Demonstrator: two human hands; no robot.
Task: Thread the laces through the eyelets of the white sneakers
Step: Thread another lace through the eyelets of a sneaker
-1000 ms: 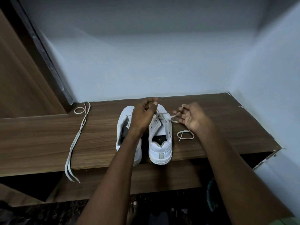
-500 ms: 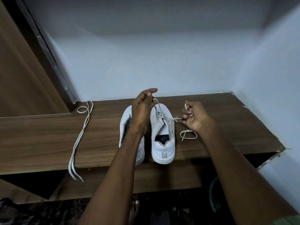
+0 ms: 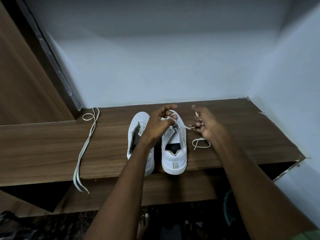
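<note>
— Where were the sneakers?

— Side by side on the wooden shelf, heels toward me. My left hand hovered over the right sneaker, fingers curled, pinching one end of its lace.

— And your other hand?

— My right hand pinched the other end, just beside that shoe. The left sneaker sat unlaced; the spare lace lay well apart, leftward.
</note>
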